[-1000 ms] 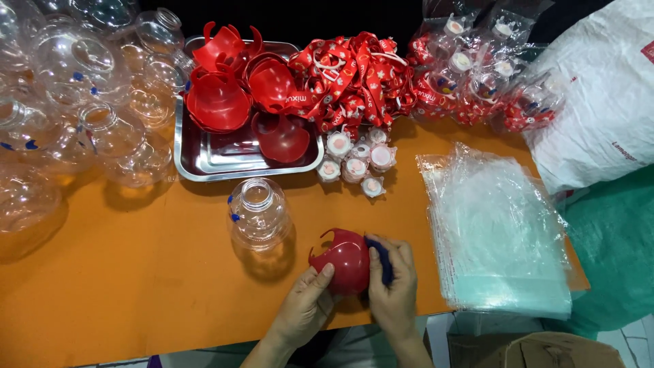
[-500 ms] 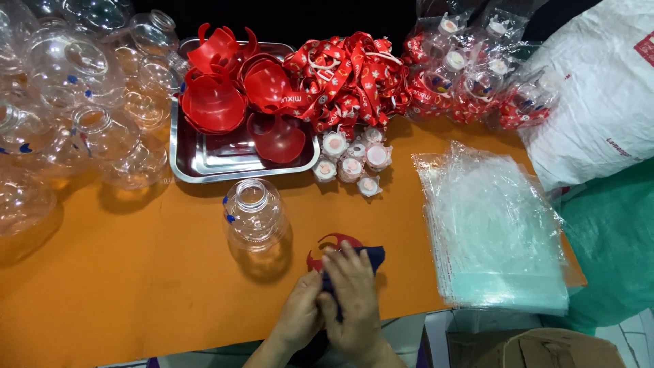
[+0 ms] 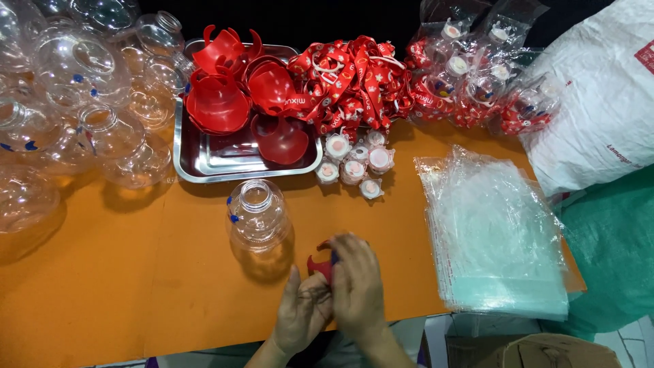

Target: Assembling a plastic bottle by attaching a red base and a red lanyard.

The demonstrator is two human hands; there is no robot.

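Red plastic piece [image 3: 320,264] mostly hidden under right hand [image 3: 355,283] and left hand [image 3: 304,312]; shape indeterminate. Clear jars [image 3: 61,102] cut off at left edge. White sack [image 3: 599,102] cropped at right edge.

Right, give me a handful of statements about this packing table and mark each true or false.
1. Both hands, left hand and right hand, close around a red plastic piece. True.
2. The clear round bottle nearest the hands lies on its side. False: it stands upright, mouth up.
3. The steel tray holds red cup-shaped parts. True.
4. The stack of clear bags sits left of the tray. False: it lies to the right.
5. The small white caps sit on the orange table beside the tray. True.
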